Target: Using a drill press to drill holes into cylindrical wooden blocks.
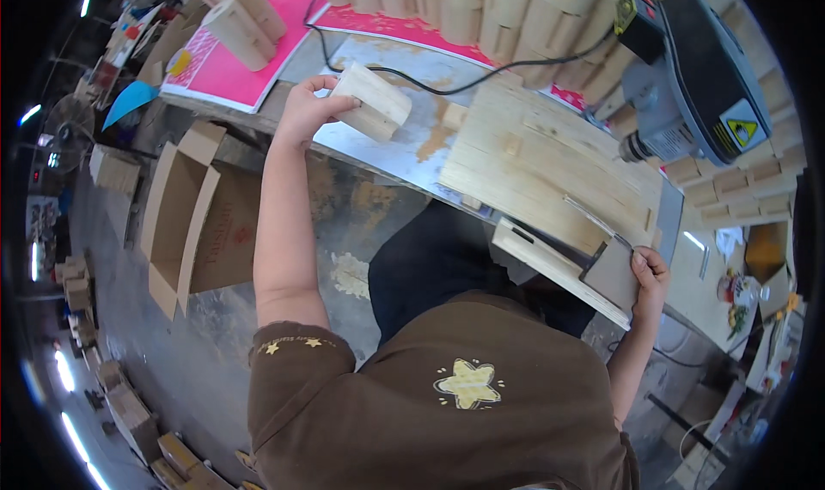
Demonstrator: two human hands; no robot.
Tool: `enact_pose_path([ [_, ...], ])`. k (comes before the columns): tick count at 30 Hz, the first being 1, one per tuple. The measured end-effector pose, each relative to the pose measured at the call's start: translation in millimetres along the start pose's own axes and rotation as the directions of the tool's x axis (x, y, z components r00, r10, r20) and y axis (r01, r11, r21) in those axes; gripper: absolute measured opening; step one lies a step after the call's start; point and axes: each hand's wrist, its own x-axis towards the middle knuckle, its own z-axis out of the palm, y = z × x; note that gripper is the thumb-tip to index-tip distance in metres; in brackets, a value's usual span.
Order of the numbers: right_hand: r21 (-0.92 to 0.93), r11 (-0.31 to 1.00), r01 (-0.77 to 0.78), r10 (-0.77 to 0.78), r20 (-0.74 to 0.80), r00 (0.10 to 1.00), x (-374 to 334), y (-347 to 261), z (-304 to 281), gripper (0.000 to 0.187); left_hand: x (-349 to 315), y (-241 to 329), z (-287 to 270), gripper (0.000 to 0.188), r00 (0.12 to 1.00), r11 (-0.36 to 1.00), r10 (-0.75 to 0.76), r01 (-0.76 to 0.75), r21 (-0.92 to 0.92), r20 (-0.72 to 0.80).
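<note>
Head view: my left hand (302, 116) holds a pale, rounded wooden block (374, 102), thumb across its near side and fingers round its left end. The block points away to the right of that hand, tilted, over a white work surface (365, 151) smudged with sawdust; I cannot tell whether its far end touches down.

My right hand (650, 277) is well apart from it, closer to my body, fingers curled at the right end of a flat grey piece (612, 275). I cannot tell how firmly they grip. A thin metal rod (593, 217) slants up and left from that piece. Between my hands lies a broad wooden board (550, 155), with a small wooden block (455, 116) just beside its left corner.

Beyond my right hand stands a grey drill press (700, 78), its chuck (634, 148) above the board's far right side. A black cable (447, 91) runs from there toward my left hand, passing behind the block I hold. Rows of wooden pieces (460, 13) stand past both hands. Left of my left forearm, an open cardboard box (228, 245) sits below bench height.
</note>
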Motion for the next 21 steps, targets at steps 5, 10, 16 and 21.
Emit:
enact_pose_path([
  [5,0.013,0.978,-0.206,0.207,-0.04,0.978,29.2,26.8,11.9,0.023,14.9,-35.3,-23.2,0.047,0.914,0.791,0.314,-0.101,0.604,-0.258],
  [10,0.023,0.985,-0.17,0.17,-0.012,0.985,31.1,32.2,9.6,0.022,14.0,-95.4,4.4,0.068,0.701,0.775,0.574,-0.298,0.557,-0.423],
  [16,0.053,0.982,-0.182,0.177,0.083,0.981,27.9,35.5,1.9,0.019,5.5,-131.4,11.6,0.075,0.837,0.984,0.152,-0.078,0.16,-0.525],
  [21,0.063,0.981,-0.185,0.182,0.058,0.982,27.4,38.3,-0.7,0.018,9.3,-80.7,-11.8,0.071,0.867,0.992,0.128,-0.118,0.05,-0.481],
])
